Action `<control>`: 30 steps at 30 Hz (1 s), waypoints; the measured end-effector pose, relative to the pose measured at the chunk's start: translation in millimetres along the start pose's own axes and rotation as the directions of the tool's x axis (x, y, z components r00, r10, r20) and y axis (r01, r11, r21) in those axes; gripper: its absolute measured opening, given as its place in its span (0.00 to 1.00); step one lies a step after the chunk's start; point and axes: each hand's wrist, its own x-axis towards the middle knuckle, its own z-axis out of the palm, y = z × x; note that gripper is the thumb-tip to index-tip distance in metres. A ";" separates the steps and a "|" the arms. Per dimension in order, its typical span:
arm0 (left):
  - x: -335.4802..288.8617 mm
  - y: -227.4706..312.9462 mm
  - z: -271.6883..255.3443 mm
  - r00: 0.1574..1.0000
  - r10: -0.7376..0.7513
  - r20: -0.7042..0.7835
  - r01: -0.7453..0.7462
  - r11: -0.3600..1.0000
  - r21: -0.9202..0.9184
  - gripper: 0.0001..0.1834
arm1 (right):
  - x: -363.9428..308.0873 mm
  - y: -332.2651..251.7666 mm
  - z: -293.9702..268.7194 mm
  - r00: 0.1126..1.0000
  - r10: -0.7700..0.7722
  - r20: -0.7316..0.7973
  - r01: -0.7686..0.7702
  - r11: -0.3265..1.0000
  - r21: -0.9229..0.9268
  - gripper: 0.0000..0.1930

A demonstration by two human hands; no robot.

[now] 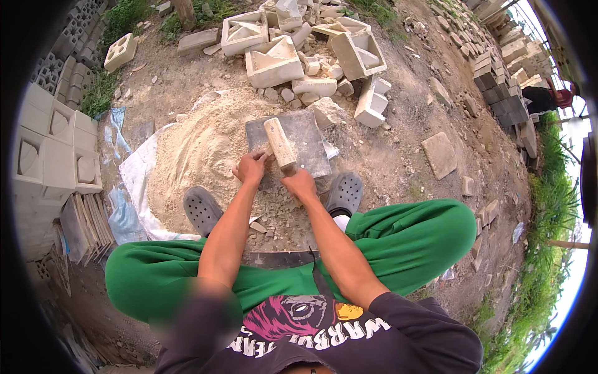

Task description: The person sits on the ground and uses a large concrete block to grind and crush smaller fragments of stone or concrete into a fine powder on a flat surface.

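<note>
Grip, left to right: the left hand (250,167) is bent at the wrist, its fingers curled and their tips at the near left side of a pale oblong block (280,143); whether they pinch anything cannot be told. The right hand (301,185) is folded, back upward, at the block's near end; what lies within its fingers is hidden. Farthest left of the working area, a white sheet (140,171) borders a heap of pale powder (193,143). Next, a grey clog (202,209) stands just beside the left forearm (227,240), which is bare, nearly straight from elbow to wrist, and inclined to the right as it runs forward. Centrally, the block lies lengthwise, slightly aslant, on a dark flat slab (314,149) on the ground. The right forearm (339,249) inclines leftward, so the two arms converge, wrists apart. At far right, a flat stone (440,156) lies well apart from both hands.
</note>
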 end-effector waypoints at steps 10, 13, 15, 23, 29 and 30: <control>-11.1 23.6 -2.7 0.988 0.130 -0.083 -0.114 0.978 0.174 0.19 | 24.6 36.9 29.8 0.999 -0.049 -0.017 0.052 0.966 0.255 0.21; -11.1 18.1 -0.5 0.947 0.301 -0.114 -0.288 0.950 0.117 0.21 | 30.7 43.3 40.8 0.998 -0.054 0.012 0.046 0.932 0.360 0.17; -14.9 18.7 1.1 0.913 0.394 -0.106 -0.377 0.915 0.145 0.20 | 32.1 44.1 44.4 0.998 -0.044 0.041 0.024 0.917 0.398 0.16; -11.0 31.1 -2.5 0.881 0.466 0.078 -0.472 0.862 0.185 0.17 | 19.8 34.9 36.1 0.993 -0.014 0.118 -0.055 0.824 0.564 0.13; -5.1 29.1 -7.1 0.902 0.431 0.020 -0.429 0.891 0.152 0.15 | 20.0 36.7 38.4 0.994 -0.021 0.108 -0.044 0.823 0.566 0.12; -6.5 31.5 -7.1 0.931 0.364 0.044 -0.366 0.929 0.057 0.15 | 23.5 39.3 40.4 0.994 -0.016 0.106 -0.049 0.817 0.575 0.12</control>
